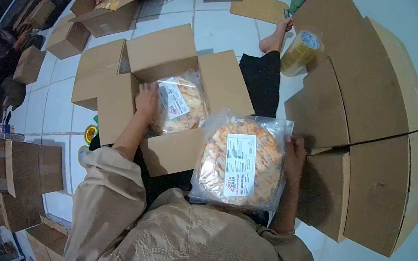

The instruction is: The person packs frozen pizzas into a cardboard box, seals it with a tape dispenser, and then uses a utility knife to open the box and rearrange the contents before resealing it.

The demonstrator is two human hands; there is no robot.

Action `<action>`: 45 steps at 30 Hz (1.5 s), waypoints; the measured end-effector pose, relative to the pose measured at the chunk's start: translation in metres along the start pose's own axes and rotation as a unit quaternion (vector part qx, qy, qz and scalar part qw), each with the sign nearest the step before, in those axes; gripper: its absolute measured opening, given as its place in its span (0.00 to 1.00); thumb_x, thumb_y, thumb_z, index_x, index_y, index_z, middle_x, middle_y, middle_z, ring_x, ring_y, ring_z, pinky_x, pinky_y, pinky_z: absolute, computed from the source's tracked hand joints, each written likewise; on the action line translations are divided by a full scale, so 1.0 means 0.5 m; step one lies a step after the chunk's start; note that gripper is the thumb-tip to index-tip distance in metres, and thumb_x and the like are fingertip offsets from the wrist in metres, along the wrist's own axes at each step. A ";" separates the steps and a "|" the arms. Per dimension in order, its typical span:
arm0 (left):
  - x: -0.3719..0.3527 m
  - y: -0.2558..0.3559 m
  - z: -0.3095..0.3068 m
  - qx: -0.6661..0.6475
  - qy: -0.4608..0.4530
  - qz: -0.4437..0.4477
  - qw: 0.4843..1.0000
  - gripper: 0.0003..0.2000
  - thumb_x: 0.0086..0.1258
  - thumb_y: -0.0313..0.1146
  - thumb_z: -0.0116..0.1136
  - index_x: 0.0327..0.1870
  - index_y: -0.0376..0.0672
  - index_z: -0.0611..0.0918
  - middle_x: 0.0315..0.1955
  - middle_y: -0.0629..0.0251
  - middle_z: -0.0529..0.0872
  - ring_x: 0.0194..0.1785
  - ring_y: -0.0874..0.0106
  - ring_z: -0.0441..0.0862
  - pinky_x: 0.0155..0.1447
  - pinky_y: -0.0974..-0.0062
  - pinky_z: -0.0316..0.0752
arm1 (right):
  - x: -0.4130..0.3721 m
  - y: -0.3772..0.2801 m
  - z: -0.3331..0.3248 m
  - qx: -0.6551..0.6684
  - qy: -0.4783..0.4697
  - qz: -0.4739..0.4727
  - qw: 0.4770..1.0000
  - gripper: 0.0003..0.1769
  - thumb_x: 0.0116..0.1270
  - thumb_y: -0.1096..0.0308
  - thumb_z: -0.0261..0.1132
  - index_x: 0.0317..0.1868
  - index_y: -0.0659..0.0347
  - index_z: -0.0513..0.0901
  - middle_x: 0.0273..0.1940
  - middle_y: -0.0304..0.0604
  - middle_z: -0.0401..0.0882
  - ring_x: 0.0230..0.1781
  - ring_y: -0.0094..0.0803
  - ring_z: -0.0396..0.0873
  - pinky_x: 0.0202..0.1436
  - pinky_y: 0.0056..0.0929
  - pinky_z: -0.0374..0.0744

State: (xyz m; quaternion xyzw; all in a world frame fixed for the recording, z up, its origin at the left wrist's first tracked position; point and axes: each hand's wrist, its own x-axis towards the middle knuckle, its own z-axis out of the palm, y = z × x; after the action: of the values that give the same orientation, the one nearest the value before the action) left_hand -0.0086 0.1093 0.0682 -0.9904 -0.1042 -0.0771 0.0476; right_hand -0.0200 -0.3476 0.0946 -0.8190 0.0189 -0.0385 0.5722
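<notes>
In the head view, the right hand (pixel 296 152) holds a labelled plastic-bagged pizza (pixel 241 161) by its right edge, fingers closed there. The left hand (pixel 146 101) bends against the left edge of a second pizza (pixel 189 106) inside the open cardboard carton (pixel 174 155); its grip I cannot tell.

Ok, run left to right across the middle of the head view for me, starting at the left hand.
Left hand, bagged pizza at the open box, nearer bagged pizza, right hand, big cardboard box at far right.
</notes>
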 end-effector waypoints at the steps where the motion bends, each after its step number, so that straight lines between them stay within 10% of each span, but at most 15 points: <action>1: 0.000 0.002 -0.007 0.077 0.108 0.066 0.989 0.13 0.64 0.31 0.45 0.47 0.44 0.78 0.45 0.51 0.75 0.46 0.52 0.77 0.47 0.53 0.71 | -0.006 -0.008 0.004 -0.021 0.026 -0.014 0.999 0.12 0.68 0.67 0.55 0.45 0.67 0.77 0.45 0.43 0.76 0.48 0.30 0.72 0.54 0.27 0.69; 2: -0.005 0.019 -0.011 0.087 0.203 0.097 0.971 0.12 0.60 0.35 0.53 0.42 0.42 0.82 0.43 0.54 0.77 0.45 0.54 0.76 0.49 0.54 0.70 | -0.008 -0.017 0.007 -0.039 0.053 -0.028 0.997 0.13 0.69 0.66 0.53 0.45 0.67 0.77 0.44 0.40 0.76 0.45 0.27 0.73 0.52 0.24 0.69; 4: -0.021 0.126 -0.124 -0.158 -0.012 0.027 0.987 0.19 0.55 0.41 0.60 0.45 0.39 0.81 0.42 0.55 0.79 0.43 0.57 0.77 0.49 0.58 0.71 | -0.009 -0.028 0.004 0.080 0.026 0.105 0.991 0.16 0.66 0.62 0.58 0.47 0.66 0.77 0.48 0.43 0.75 0.49 0.29 0.71 0.56 0.27 0.67; 5: -0.042 0.165 -0.123 -0.484 -0.065 0.005 0.872 0.23 0.52 0.45 0.65 0.43 0.36 0.81 0.40 0.51 0.81 0.42 0.60 0.79 0.47 0.65 0.74 | -0.012 -0.028 0.001 0.195 -0.002 0.232 0.953 0.20 0.64 0.57 0.62 0.48 0.65 0.78 0.52 0.46 0.73 0.54 0.31 0.69 0.60 0.30 0.65; 7: -0.071 0.240 -0.204 -0.481 -0.239 0.039 0.842 0.17 0.56 0.40 0.62 0.36 0.32 0.81 0.27 0.50 0.83 0.31 0.62 0.82 0.37 0.68 0.75 | -0.005 0.051 0.002 0.210 -0.011 0.244 0.947 0.21 0.63 0.55 0.62 0.48 0.64 0.78 0.51 0.45 0.74 0.52 0.31 0.70 0.58 0.29 0.67; 9: -0.095 0.259 -0.169 -0.456 -0.081 0.045 0.885 0.11 0.59 0.34 0.59 0.35 0.32 0.81 0.24 0.51 0.82 0.26 0.63 0.80 0.33 0.69 0.73 | -0.004 0.070 -0.001 0.225 -0.016 0.251 0.941 0.22 0.63 0.54 0.62 0.48 0.64 0.78 0.49 0.44 0.75 0.50 0.31 0.71 0.57 0.29 0.68; 19: -0.070 0.122 -0.086 -0.593 0.019 -0.056 0.803 0.09 0.70 0.30 0.49 0.33 0.34 0.77 0.18 0.71 0.76 0.24 0.79 0.72 0.28 0.76 0.68 | -0.009 0.007 0.011 0.251 -0.066 0.129 0.957 0.16 0.60 0.64 0.64 0.46 0.63 0.77 0.38 0.38 0.79 0.37 0.25 0.74 0.45 0.25 0.74; 21: -0.062 0.124 -0.095 -0.704 -0.037 -0.213 0.676 0.10 0.71 0.31 0.48 0.31 0.36 0.76 0.20 0.74 0.73 0.23 0.82 0.69 0.27 0.79 0.65 | -0.014 -0.010 0.010 0.246 -0.020 0.114 0.962 0.16 0.60 0.65 0.63 0.46 0.62 0.76 0.38 0.38 0.79 0.37 0.25 0.74 0.46 0.26 0.74; 23: -0.049 0.095 -0.078 -0.647 0.007 -0.192 0.738 0.09 0.71 0.32 0.49 0.31 0.37 0.77 0.23 0.73 0.75 0.24 0.83 0.68 0.27 0.83 0.64 | -0.026 -0.009 -0.003 0.173 -0.048 0.201 0.963 0.24 0.62 0.64 0.62 0.57 0.61 0.68 0.46 0.43 0.76 0.46 0.34 0.75 0.49 0.30 0.75; 25: -0.041 0.068 -0.090 -0.711 0.033 -0.244 0.658 0.09 0.70 0.32 0.50 0.31 0.38 0.76 0.24 0.72 0.75 0.25 0.83 0.68 0.27 0.82 0.64 | -0.030 0.014 -0.011 0.208 -0.101 0.245 0.942 0.23 0.62 0.64 0.61 0.56 0.63 0.69 0.46 0.44 0.76 0.46 0.34 0.75 0.49 0.29 0.75; 29: -0.039 -0.042 -0.044 -0.690 0.072 -0.263 0.671 0.05 0.67 0.25 0.49 0.30 0.37 0.75 0.24 0.71 0.74 0.25 0.81 0.69 0.27 0.80 0.66 | -0.028 0.034 -0.023 0.251 -0.192 0.240 0.918 0.20 0.64 0.64 0.59 0.53 0.67 0.73 0.47 0.46 0.77 0.45 0.32 0.76 0.49 0.28 0.76; 31: -0.031 -0.085 -0.040 -0.544 0.146 -0.267 0.782 0.04 0.62 0.19 0.45 0.32 0.36 0.74 0.25 0.71 0.74 0.27 0.81 0.69 0.30 0.79 0.68 | -0.031 0.043 -0.015 0.261 -0.185 0.228 0.920 0.20 0.65 0.63 0.59 0.52 0.68 0.74 0.46 0.46 0.77 0.45 0.31 0.76 0.49 0.28 0.75; 35: 0.010 -0.068 -0.024 -0.454 0.249 -0.200 0.832 0.14 0.53 0.14 0.46 0.41 0.38 0.71 0.32 0.63 0.77 0.35 0.68 0.76 0.39 0.72 0.71 | -0.046 0.076 -0.015 0.229 -0.108 0.187 0.949 0.21 0.67 0.58 0.58 0.51 0.68 0.76 0.46 0.45 0.77 0.45 0.29 0.74 0.51 0.28 0.72; 38: 0.022 -0.047 -0.024 -0.253 0.139 -0.130 0.949 0.15 0.53 0.15 0.47 0.43 0.38 0.71 0.38 0.51 0.77 0.44 0.54 0.77 0.46 0.64 0.73 | -0.063 0.034 -0.029 0.125 -0.057 0.177 0.974 0.17 0.69 0.62 0.56 0.49 0.66 0.77 0.42 0.39 0.78 0.41 0.24 0.74 0.47 0.25 0.72; 45: 0.061 -0.041 -0.006 -0.188 0.078 -0.113 0.972 0.18 0.56 0.21 0.51 0.50 0.38 0.68 0.45 0.44 0.73 0.52 0.49 0.72 0.54 0.56 0.69 | -0.100 -0.051 -0.066 0.105 -0.027 0.143 0.984 0.17 0.69 0.59 0.57 0.43 0.68 0.79 0.37 0.43 0.79 0.39 0.27 0.73 0.45 0.27 0.72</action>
State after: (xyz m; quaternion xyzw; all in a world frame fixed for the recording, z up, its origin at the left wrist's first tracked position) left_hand 0.0159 0.1351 0.0779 -0.9542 -0.1954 -0.1771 -0.1410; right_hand -0.0729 -0.3662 0.1278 -0.7438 0.1166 0.0642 0.6550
